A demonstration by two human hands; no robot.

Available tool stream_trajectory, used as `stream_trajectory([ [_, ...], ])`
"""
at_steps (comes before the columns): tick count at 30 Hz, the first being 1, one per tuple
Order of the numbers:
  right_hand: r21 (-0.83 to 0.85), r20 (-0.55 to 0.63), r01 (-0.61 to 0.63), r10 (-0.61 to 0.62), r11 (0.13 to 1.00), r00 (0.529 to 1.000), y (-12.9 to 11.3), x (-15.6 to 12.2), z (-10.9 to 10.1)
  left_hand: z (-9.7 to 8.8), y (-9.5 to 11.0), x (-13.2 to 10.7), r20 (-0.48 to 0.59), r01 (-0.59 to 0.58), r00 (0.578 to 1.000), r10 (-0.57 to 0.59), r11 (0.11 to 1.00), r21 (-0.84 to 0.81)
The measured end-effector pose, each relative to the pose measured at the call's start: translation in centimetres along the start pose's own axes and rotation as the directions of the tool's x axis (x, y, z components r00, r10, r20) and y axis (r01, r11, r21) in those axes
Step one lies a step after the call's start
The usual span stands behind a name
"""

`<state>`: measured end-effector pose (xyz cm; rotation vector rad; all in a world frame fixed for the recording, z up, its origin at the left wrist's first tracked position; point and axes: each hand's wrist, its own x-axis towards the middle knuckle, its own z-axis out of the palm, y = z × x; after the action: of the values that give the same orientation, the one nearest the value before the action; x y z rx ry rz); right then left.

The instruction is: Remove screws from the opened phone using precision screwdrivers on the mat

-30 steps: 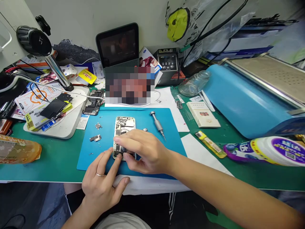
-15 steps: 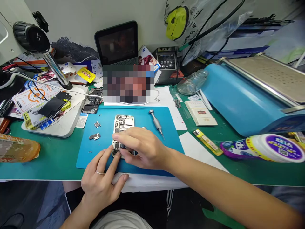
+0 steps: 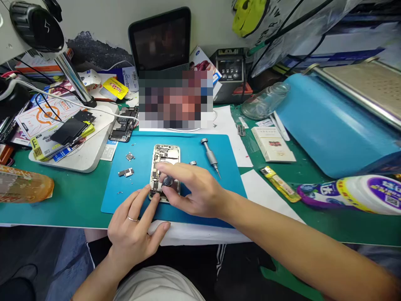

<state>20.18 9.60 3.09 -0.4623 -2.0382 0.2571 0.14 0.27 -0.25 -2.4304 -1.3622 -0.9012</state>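
Observation:
An opened phone [image 3: 165, 158] with its insides showing lies on a blue mat [image 3: 140, 175]. My right hand [image 3: 191, 190] covers its lower half, thumb and fingers pinched on a small dark round tool [image 3: 168, 181] standing on the phone. My left hand [image 3: 136, 230], with a ring on one finger, rests on the mat's near edge. Its spread fingertips touch the phone's lower left corner. A silver screwdriver [image 3: 210, 157] lies on the mat to the right of the phone. Two small metal parts [image 3: 126, 172] lie to its left.
A second dismantled phone [image 3: 123, 128] lies behind the mat beside a white board [image 3: 84, 159] stacked with boxes. A tablet [image 3: 161, 42] stands at the back. A cigarette box [image 3: 272, 144], yellow lighter [image 3: 280, 184], glass jar [image 3: 265, 100], blue machine [image 3: 332, 125] and lying bottle [image 3: 354, 193] fill the right.
My right hand has shifted slightly up the phone with the small round tool. The left hand stays at the phone's lower corner. The camera has tilted a little.

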Motion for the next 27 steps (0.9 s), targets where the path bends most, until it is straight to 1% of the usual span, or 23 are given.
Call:
stream_trajectory([
  [5,0.042,-0.039,-0.088,0.089,0.995,0.995,0.1,-0.2,-0.3,-0.1,0.1,0.1,0.009,0.008,1.000,-0.008,1.000,-0.002],
  [12,0.051,-0.046,-0.105,0.107,0.993,0.993,0.3,-0.5,-0.2,-0.2,0.1,-0.1,0.015,0.005,1.000,-0.004,1.000,-0.022],
  [15,0.064,-0.044,-0.079,0.082,0.995,0.996,0.3,-0.5,-0.1,-0.3,0.1,-0.1,0.030,0.001,1.000,0.000,0.999,-0.050],
  [17,0.073,-0.041,-0.064,0.067,0.995,0.997,0.3,-0.4,-0.1,-0.5,0.2,-0.1,0.051,-0.003,0.999,0.006,0.998,-0.060],
  [23,0.083,-0.043,-0.043,0.047,0.996,0.998,0.1,-0.2,0.0,-1.1,0.3,0.5,0.187,-0.018,0.982,0.024,0.999,-0.036],
  [27,0.089,-0.069,-0.034,0.040,0.995,0.997,0.2,-0.1,0.2,-1.2,0.1,0.7,0.206,-0.034,0.978,0.039,0.999,-0.026],
])
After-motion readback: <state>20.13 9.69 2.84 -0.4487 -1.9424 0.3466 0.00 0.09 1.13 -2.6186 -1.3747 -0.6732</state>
